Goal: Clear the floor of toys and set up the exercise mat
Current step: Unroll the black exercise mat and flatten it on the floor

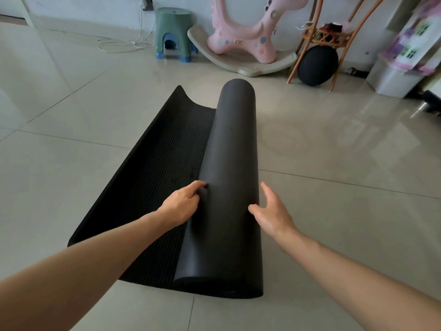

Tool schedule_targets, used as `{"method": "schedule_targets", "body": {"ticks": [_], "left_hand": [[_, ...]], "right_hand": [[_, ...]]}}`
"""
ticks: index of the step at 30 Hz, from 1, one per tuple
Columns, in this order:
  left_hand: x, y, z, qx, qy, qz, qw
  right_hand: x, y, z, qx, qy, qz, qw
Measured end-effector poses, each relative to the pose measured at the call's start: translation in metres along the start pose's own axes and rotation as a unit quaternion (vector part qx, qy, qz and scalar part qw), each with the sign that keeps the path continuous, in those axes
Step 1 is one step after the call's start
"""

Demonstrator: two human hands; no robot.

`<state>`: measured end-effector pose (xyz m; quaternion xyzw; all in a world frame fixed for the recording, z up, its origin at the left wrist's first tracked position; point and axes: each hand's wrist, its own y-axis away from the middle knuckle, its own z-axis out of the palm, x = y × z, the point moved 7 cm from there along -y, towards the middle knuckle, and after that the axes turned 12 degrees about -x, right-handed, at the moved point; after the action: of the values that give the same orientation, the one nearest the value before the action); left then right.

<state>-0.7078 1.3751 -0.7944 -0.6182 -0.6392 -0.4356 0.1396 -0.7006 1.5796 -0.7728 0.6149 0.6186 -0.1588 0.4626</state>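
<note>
A black exercise mat (231, 163) lies on the tiled floor, partly unrolled: its ribbed flat part (152, 177) spreads to the left, with the far corner curling up, and the thick roll runs away from me in the middle. My left hand (183, 204) rests on the roll's left side, fingers bent against it. My right hand (272, 211) hovers at the roll's right side with fingers straight and spread, holding nothing.
Along the far wall stand a green and blue stool (173, 32), a pink rocking horse (248, 37), a rattan stand (327, 37) with a black ball (317, 65) under it, and a white box (393, 77). A white cable (119, 44) trails on the floor.
</note>
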Motion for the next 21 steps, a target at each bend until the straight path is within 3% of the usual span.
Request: {"method": "schedule_targets", "body": {"ticks": [5,10,14,17,21], "left_hand": [[0.044,-0.006,0.029,-0.026,0.018,0.106,0.994],[0.088,-0.02,0.068,-0.089,0.059,0.152,0.983],[0.115,-0.027,0.089,-0.101,0.16,0.176,0.966],[0.118,-0.037,0.098,-0.047,0.092,0.17,0.98],[0.105,-0.051,0.115,-0.057,0.015,0.08,0.995]], "right_hand": [[0.011,0.003,-0.02,0.039,0.024,-0.008,0.999],[0.034,0.014,-0.019,0.068,0.101,0.027,0.992],[0.059,0.02,-0.03,0.065,0.159,0.084,0.982],[0.086,0.028,-0.051,0.064,0.079,0.106,0.989],[0.113,0.042,-0.079,0.066,-0.028,0.101,0.992]]}}
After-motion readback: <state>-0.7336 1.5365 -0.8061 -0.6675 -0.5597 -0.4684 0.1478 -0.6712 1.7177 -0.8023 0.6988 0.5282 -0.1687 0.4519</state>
